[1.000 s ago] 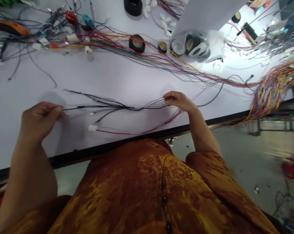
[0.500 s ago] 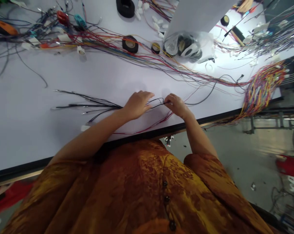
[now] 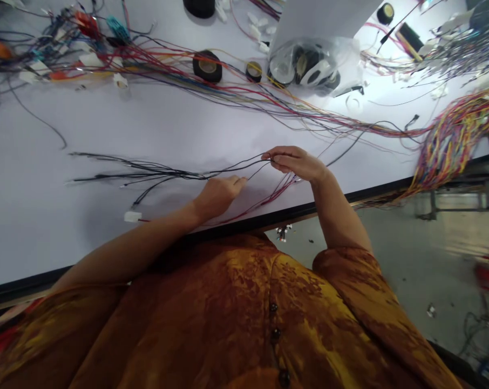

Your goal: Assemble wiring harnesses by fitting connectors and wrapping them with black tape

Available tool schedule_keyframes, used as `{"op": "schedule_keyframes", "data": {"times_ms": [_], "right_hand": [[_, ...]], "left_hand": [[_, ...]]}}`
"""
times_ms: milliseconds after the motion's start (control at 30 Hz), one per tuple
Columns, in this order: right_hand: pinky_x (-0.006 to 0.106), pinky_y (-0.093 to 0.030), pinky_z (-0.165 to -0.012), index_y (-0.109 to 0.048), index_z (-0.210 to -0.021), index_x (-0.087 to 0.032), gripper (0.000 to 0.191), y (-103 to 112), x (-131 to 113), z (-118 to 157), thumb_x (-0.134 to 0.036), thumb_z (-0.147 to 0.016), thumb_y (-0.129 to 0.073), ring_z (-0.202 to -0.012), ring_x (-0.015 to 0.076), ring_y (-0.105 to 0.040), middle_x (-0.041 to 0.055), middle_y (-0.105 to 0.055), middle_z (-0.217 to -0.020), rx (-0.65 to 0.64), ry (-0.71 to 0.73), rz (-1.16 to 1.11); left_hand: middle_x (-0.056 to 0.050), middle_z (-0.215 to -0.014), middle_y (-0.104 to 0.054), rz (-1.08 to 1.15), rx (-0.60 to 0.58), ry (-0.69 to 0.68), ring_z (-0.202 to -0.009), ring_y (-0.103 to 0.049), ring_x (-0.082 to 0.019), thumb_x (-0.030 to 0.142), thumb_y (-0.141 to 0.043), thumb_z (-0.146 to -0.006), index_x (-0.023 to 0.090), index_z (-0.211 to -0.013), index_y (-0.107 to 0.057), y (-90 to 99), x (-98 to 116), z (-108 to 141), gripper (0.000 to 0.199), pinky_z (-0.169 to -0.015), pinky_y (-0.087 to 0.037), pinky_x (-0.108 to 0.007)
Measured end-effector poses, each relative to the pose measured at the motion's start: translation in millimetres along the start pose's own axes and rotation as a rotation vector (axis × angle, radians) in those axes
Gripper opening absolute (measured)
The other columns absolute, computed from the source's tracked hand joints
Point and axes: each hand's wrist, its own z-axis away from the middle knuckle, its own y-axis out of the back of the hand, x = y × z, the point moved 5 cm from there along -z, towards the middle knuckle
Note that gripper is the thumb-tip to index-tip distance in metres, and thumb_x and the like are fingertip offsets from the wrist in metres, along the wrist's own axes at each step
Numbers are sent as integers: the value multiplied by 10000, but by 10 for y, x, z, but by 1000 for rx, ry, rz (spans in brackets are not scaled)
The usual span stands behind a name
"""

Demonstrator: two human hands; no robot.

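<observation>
A bundle of thin black wires lies on the white table, its ends with metal tips fanned out to the left. My right hand pinches the right part of these wires between thumb and fingers. Lower and to the left, my left hand is closed, with a single black wire running from its fingertips up to the right hand. Most of its fingers are hidden from above. Red wires pass under and beside my hands. A white connector rests beside my left forearm.
Across the back run long coloured wires, with tape rolls and a plastic bag of rolls among them. A thick bunch of coloured wires hangs over the right edge. The table's black front edge is close to my body.
My left hand has gone from spread fingers to closed at a black wire, slightly lower. My right hand has lifted the wires a little and shifted its pinch. The view has moved slightly.
</observation>
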Motion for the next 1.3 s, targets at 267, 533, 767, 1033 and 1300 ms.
{"op": "schedule_keyframes", "data": {"times_ms": [267,533,767,1033,1300], "right_hand": [[242,-414,-615,-758,-1076,-216,307,44,60,20,-363,-813,-701,-679,94,-495,-11,-684,-846,4,-55,35],[325,-496,-930,-788,-997,-186,249,-38,-23,16,-324,-807,-704,-969,167,-649,40,-760,-1045,38,1,52],[319,-489,-867,-790,-1020,-163,266,-61,-32,-24,-332,-851,-674,-878,160,-630,43,-739,-914,25,3,166],[273,-427,-679,-766,-905,-174,198,-223,-184,33,-357,-888,-691,-686,112,-527,22,-651,-813,93,265,367],[271,-387,-659,-673,-1161,-190,265,-428,-108,106,-282,-915,-643,-644,116,-481,-21,-564,-770,464,309,561]], "left_hand": [[-72,-1307,-649,280,317,148,-964,-696,-179,259,-420,-1023,250,-1148,-616,128,-210,103,233,-791,-565,-319],[-42,-998,-741,625,290,263,-675,-688,-123,234,-442,-999,194,-1140,-569,318,-234,-147,194,-743,-552,-295],[-30,-955,-756,440,216,222,-831,-697,-196,293,-638,-907,210,-1048,-641,374,-169,-339,164,-810,-516,-346],[15,-632,-563,911,403,325,-595,-501,-103,173,-592,-858,182,-776,-584,384,-481,-587,83,-589,-428,-236],[16,-596,-555,1094,248,535,-504,-402,-73,137,-621,-814,165,-738,-589,133,-623,-636,87,-521,-362,-223]]}}
